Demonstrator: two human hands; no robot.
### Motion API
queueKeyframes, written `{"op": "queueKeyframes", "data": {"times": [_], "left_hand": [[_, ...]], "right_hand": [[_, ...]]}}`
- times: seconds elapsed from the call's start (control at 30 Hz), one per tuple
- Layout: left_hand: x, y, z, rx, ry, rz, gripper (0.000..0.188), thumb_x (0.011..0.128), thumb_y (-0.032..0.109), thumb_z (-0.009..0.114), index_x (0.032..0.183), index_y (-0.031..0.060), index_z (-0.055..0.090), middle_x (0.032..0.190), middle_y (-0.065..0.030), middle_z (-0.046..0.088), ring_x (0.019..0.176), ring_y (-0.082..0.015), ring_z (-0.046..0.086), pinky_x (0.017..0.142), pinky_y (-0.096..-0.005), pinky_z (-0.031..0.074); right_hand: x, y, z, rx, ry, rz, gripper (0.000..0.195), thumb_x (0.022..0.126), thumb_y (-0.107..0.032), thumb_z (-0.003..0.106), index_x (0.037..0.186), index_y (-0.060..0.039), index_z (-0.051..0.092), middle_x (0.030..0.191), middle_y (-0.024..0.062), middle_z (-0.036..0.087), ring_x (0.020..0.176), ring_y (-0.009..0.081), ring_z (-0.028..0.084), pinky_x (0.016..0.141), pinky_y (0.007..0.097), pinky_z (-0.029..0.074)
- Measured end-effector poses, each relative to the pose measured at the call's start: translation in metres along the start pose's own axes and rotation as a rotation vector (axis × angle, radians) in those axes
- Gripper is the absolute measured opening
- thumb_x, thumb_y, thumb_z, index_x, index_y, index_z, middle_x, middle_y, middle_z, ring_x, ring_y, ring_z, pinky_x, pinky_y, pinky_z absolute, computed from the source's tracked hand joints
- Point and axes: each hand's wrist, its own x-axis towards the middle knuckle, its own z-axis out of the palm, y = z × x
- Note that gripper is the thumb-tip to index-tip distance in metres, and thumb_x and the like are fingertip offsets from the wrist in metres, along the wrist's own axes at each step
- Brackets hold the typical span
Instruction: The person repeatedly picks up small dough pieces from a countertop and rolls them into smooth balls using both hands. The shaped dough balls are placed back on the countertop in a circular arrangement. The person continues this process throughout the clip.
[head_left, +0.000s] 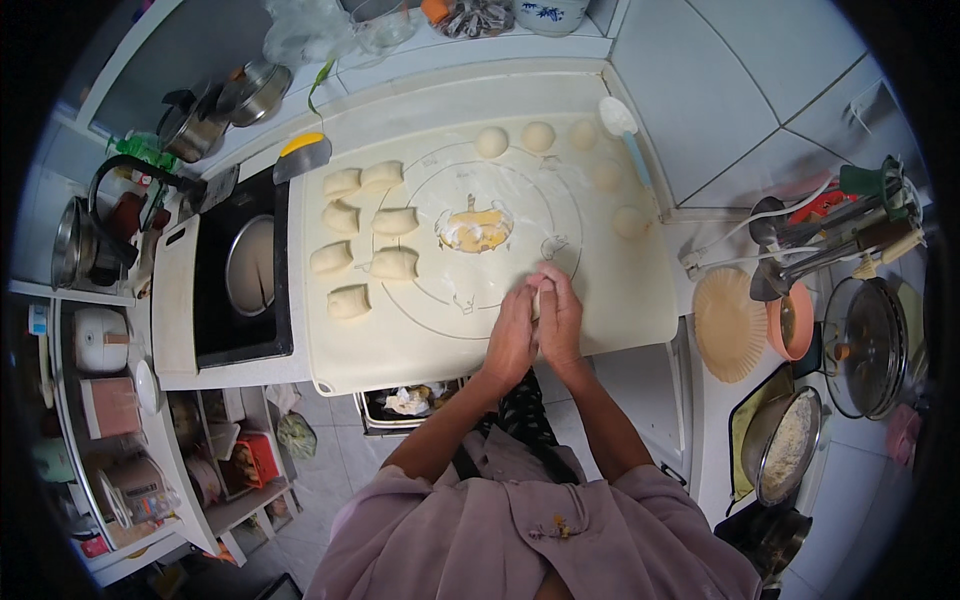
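My left hand (512, 326) and my right hand (561, 313) are cupped together above the near edge of a cream kneading mat (630, 300). Between the palms a bit of pale dough (535, 306) shows; most of it is hidden. On the mat's left side lie several cut dough pieces (395, 221). Several smooth round dough balls (538, 137) curve along the back and right side. Flour is scattered over the printed pumpkin (475, 229) at the mat's middle.
A spoon of flour (618, 118) rests at the back right corner. The scraper (304, 157) lies beside the black sink (281, 300) at left. On the right counter are a pleated paper liner (729, 313), a pink bowl (791, 322) and a metal bowl of flour (784, 450).
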Motion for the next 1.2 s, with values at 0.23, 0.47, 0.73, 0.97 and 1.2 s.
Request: {"op": "queueKeyframes", "data": {"times": [0.23, 0.47, 0.73, 0.97, 1.2], "left_hand": [[-0.004, 0.003, -0.017, -0.100, -0.023, -0.101, 0.059, 0.102, 0.022, 0.057, 0.149, -0.0054, 0.036, 0.147, -0.0292, 0.045, 0.138, -0.0447, 0.045, 0.114, -0.0468, 0.038], [0.014, -0.001, 0.018, -0.475, 0.040, -0.294, 0.057, 0.109, 0.031, 0.038, 0.151, -0.0072, 0.040, 0.146, -0.0243, 0.054, 0.136, -0.0357, 0.052, 0.116, -0.0402, 0.037], [0.006, 0.008, 0.032, -0.536, 0.113, -0.226, 0.063, 0.110, 0.037, 0.037, 0.154, -0.0076, 0.036, 0.160, -0.0239, 0.037, 0.149, -0.0353, 0.035, 0.123, -0.0412, 0.026], [0.032, -0.017, 0.021, -0.726, 0.038, -0.372, 0.068, 0.112, 0.044, 0.033, 0.156, -0.0071, 0.035, 0.159, -0.0191, 0.042, 0.148, -0.0286, 0.038, 0.122, -0.0384, 0.027], [0.013, 0.009, 0.035, -0.769, 0.055, -0.438, 0.071, 0.112, 0.049, 0.030, 0.159, -0.0049, 0.030, 0.161, -0.0193, 0.039, 0.149, -0.0283, 0.037, 0.124, -0.0387, 0.026]], "right_hand": [[-0.012, 0.010, -0.007, -0.179, 0.178, -0.287, 0.027, 0.101, -0.003, 0.048, 0.124, 0.0011, 0.060, 0.121, 0.0164, 0.061, 0.108, 0.0316, 0.059, 0.101, 0.0417, 0.046], [-0.021, 0.020, 0.005, 0.016, 0.074, -0.026, 0.043, 0.111, -0.022, 0.035, 0.140, 0.0031, 0.053, 0.140, 0.0182, 0.058, 0.130, 0.0280, 0.054, 0.114, 0.0384, 0.039], [0.031, 0.023, -0.001, 0.247, 0.041, 0.110, 0.046, 0.112, -0.026, 0.034, 0.141, 0.0051, 0.052, 0.136, 0.0159, 0.061, 0.124, 0.0244, 0.060, 0.112, 0.0348, 0.042], [0.006, 0.031, -0.008, 0.265, 0.126, 0.108, 0.043, 0.111, -0.024, 0.038, 0.140, 0.0019, 0.054, 0.146, 0.0147, 0.054, 0.135, 0.0246, 0.052, 0.116, 0.0358, 0.038], [0.025, 0.033, -0.005, 0.359, 0.185, 0.146, 0.045, 0.112, -0.027, 0.036, 0.140, 0.0024, 0.055, 0.142, 0.0165, 0.059, 0.134, 0.0252, 0.053, 0.118, 0.0383, 0.036]]}}
